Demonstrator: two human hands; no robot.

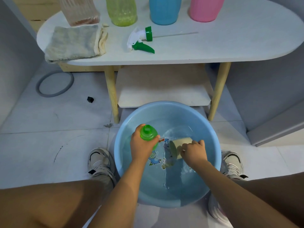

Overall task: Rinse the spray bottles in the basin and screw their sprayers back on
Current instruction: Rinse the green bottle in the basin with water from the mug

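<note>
A: Item one, the thing in hand?

B: Green spray bottle [148,134], sprayer off, neck open and pointing up and slightly away. It stands over the left half of the blue basin [212,145], its lower body dipped toward the water. The left hand [142,145] wraps round its shoulder, fingers curled tight on it.

A: Item two?

B: Right hand [193,152], curled round a beige sponge [180,143] low in the basin's right half, at the waterline. The sponge lies just beside the bottle, to its right, not touching so far as I can tell.

A: The relation that matters?

B: The bottle's long axis runs near upright, mouth toward the head camera. The sponge hand is the nearer one to the bottle's wall; I judge the next move is sponge against bottle, or tipping the mouth under to fill it.

A: Arm poses?

B: Both forearms reach down and forward between the knees, wrists bent over the basin.

A: Outward from there?

B: On the white table [246,46] beyond the basin: green-and-white sprayer [141,39] lying on its side near the front edge, tube toward the right end. Folded cloth [74,43] hanging over the front-left edge. Along the back edge, left to right: clear ribbed bottle [79,10], yellow-green bottle [121,12], blue bottle [164,10], pink bottle [205,9]; their tops are out of view.
</note>
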